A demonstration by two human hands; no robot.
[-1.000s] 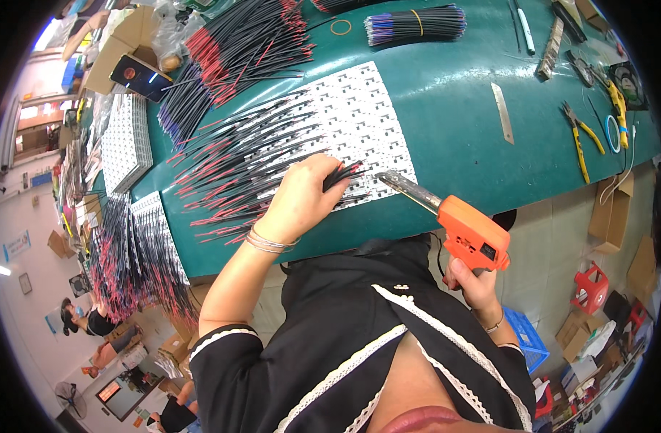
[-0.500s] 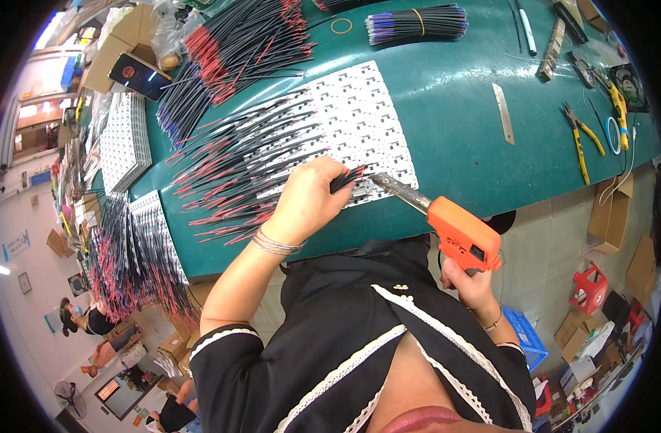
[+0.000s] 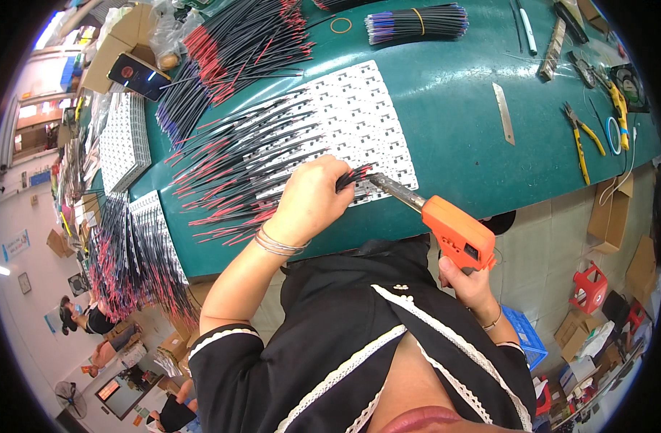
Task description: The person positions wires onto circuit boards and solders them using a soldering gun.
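My left hand (image 3: 314,193) is closed on a small bunch of black wires (image 3: 347,177) with red ends, over the lower edge of a white panel of circuit boards (image 3: 365,119). My right hand (image 3: 466,284) grips the handle of an orange soldering gun (image 3: 458,229). Its metal tip points left and meets the panel just beside the wire ends; whether it touches them I cannot tell. Rows of black wires (image 3: 233,162) with red tips lie across the panel's left part and stick out past its left edge.
Loose black wires (image 3: 247,43) are piled behind. A banded wire bundle (image 3: 417,24) lies at the back. Yellow-handled cutters (image 3: 583,141), a blade (image 3: 503,114) and a marker (image 3: 528,32) are on the right. Stacked panels (image 3: 125,141), a wired panel (image 3: 159,234) and a phone (image 3: 139,76) are left.
My left hand and the wire ends have shifted slightly to the right. The soldering gun's body has moved a little left, with its tip still by the wires.
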